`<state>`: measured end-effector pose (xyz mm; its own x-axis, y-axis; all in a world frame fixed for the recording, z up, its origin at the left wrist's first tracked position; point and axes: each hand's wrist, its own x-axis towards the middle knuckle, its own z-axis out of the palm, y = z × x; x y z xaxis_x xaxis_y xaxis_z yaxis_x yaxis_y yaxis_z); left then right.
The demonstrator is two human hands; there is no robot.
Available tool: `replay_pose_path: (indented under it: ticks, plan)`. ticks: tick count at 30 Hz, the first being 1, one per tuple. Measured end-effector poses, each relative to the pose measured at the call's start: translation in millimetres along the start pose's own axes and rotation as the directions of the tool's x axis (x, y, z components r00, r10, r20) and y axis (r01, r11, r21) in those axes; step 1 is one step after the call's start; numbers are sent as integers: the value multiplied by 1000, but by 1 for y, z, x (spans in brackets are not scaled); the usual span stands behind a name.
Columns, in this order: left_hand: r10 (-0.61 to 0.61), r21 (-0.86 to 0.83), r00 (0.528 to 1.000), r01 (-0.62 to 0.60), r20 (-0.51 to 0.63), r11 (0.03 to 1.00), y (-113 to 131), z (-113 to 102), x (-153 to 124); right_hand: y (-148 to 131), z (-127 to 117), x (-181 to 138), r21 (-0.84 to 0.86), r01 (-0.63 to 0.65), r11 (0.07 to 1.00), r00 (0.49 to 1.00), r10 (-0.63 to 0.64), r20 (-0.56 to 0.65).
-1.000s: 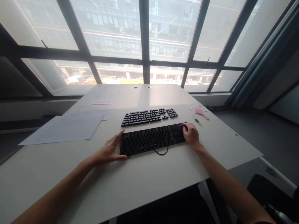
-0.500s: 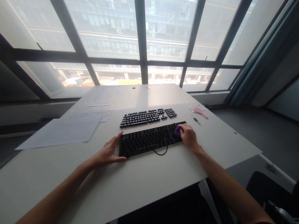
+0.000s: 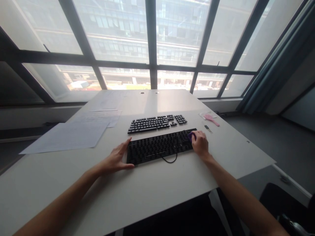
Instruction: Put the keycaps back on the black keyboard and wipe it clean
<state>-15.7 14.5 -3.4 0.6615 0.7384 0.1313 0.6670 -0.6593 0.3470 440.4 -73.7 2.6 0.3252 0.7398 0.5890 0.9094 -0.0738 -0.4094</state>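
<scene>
A black keyboard [image 3: 157, 147] with its keycaps off lies slightly slanted on the white table, a short loop of cable [image 3: 172, 160] at its near side. My left hand [image 3: 118, 157] grips its left end, the fingers at the far corner and the thumb at the near one. At the right end, my right hand [image 3: 200, 143] is closed around a crumpled purple cloth [image 3: 190, 136] pressed on the keyboard's top; its fingers partly hide the cloth. Just beyond the keyboard, the loose black keycaps [image 3: 150, 124] are laid out in keyboard order.
Right of the keycaps lie a pink brush [image 3: 211, 119] on a clear wrapper and a small dark-handled tool [image 3: 208, 128]. Paper sheets [image 3: 71, 136] cover part of the table's left side. Windows [image 3: 177, 36] rise behind the table [image 3: 157, 188]; a chair [image 3: 280, 200] stands at lower right.
My right hand has slid slightly right with the purple cloth, toward the keyboard's right end, and less of the cloth shows. My left hand keeps its hold. The view has shifted a little.
</scene>
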Motion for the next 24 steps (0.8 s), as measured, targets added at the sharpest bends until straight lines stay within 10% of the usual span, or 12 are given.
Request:
replay_pose_path:
  ticks: [6,13,17,24]
  plan:
    - [17,8,1000,-17,-4,1000,-1,1,0,-64,14,-19,236,152,960,971,-189,144]
    - [32,16,999,-32,-14,999,2,-3,1,-158,31,-41,425,464,777,775,-589,231]
    - [37,13,999,-37,-5,999,1,-2,1,-159,38,-42,378,523,764,722,-633,279]
    - [10,9,1000,-11,24,1000,-1,2,0,-111,32,-14,420,382,823,814,-515,268]
